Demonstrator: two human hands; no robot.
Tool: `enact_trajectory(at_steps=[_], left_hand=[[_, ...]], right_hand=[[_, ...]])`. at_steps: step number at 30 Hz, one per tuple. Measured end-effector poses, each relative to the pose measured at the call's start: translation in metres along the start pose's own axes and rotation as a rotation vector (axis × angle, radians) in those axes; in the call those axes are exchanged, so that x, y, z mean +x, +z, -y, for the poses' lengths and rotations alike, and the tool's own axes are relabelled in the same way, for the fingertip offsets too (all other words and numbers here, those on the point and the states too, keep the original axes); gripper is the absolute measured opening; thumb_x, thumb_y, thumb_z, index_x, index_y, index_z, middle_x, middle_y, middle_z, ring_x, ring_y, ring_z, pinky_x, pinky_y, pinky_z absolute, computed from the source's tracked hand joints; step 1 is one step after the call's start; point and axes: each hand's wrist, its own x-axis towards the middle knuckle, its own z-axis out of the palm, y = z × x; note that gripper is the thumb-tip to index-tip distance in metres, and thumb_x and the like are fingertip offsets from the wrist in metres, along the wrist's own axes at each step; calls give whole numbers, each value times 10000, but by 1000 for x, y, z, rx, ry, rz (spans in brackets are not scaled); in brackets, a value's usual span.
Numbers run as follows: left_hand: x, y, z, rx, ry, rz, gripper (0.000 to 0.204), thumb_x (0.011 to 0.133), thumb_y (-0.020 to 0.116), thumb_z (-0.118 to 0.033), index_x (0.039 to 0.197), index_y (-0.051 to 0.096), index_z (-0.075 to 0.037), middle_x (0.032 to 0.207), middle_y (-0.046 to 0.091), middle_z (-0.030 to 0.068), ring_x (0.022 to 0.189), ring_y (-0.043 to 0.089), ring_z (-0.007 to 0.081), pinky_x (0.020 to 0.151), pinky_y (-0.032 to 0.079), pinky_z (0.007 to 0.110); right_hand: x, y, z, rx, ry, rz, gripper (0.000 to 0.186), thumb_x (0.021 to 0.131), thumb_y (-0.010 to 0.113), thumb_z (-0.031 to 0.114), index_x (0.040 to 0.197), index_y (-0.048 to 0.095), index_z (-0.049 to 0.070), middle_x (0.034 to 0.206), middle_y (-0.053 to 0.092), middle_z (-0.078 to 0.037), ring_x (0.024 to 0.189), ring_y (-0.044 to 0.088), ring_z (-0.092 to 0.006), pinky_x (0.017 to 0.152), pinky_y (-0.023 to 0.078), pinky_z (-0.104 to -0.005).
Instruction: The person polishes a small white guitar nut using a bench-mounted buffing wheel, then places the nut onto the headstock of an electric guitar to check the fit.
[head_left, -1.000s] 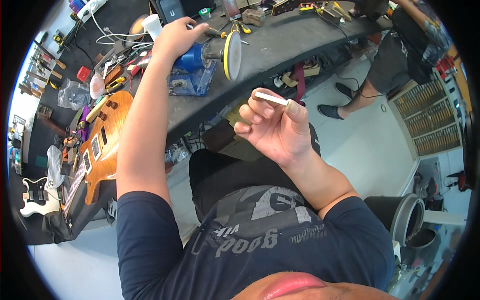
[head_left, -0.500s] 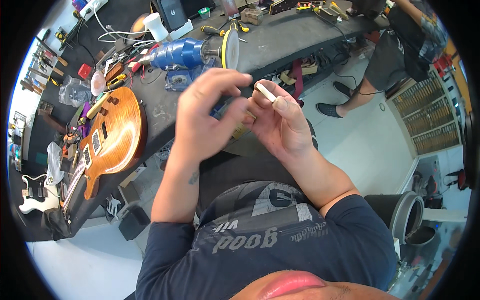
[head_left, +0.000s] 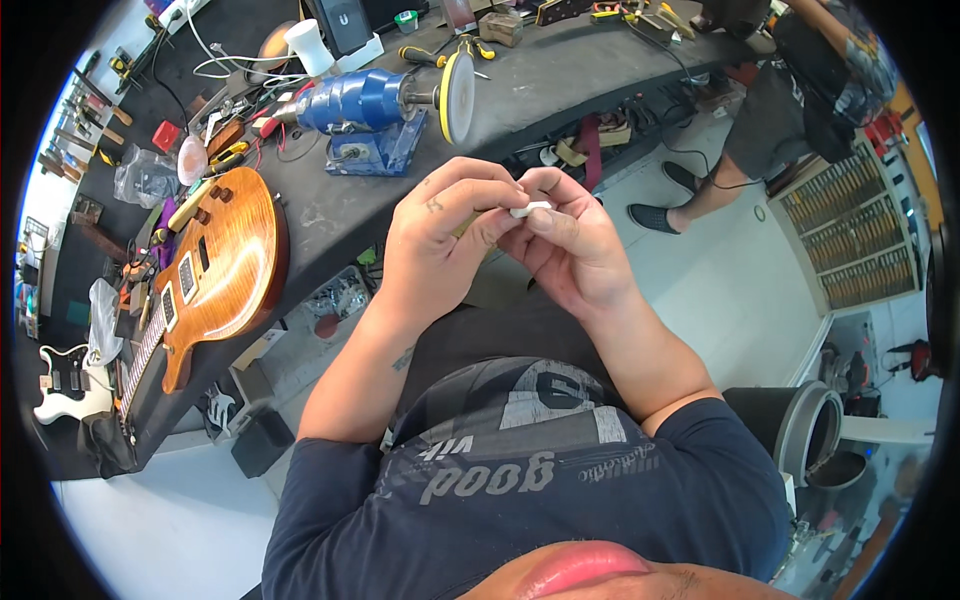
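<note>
Between my two hands, in front of my chest, is a small white bar (head_left: 531, 209). My right hand (head_left: 583, 245) pinches it between thumb and fingers. The thumb and fingertips of my left hand (head_left: 440, 232) close on its other end, so much of the bar is hidden. Just beyond my hands, a blue bench motor (head_left: 352, 102) with a yellow-edged disc (head_left: 459, 98) stands on the dark workbench (head_left: 540, 90). Neither hand touches it.
An amber electric guitar (head_left: 232, 255) lies along the bench's left side, with a white guitar body (head_left: 72, 398) beyond its neck. Pliers (head_left: 468, 47) and loose tools lie behind the motor. Another person's leg (head_left: 735, 175) is at the right, and a grey metal drum (head_left: 800, 425) stands lower right.
My left hand has come down and right, from apart with loosely curled fingers to gripping the white bar. My right hand has lowered slightly and turned the bar more level.
</note>
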Motion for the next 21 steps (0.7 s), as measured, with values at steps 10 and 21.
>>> enact_trajectory(at_steps=[10, 21], left_hand=[[-13, -18, 30, 171, -48, -37, 405, 845, 816, 42, 1231, 724, -39, 1037, 725, 72, 848, 696, 174, 768, 570, 309], [-44, -64, 120, 713, -175, 5, 286, 846, 786, -22, 1128, 734, -33, 866, 690, 62, 800, 685, 221, 755, 560, 351]], right_hand=[[24, -32, 13, -357, -139, -75, 172, 989, 764, 24, 1150, 704, 18, 1015, 760, -65, 901, 705, -113, 820, 571, -261], [118, -67, 6, -1045, -548, -153, 119, 939, 791, 40, 1057, 775, 38, 749, 576, 89, 667, 455, -5, 586, 341, -226]])
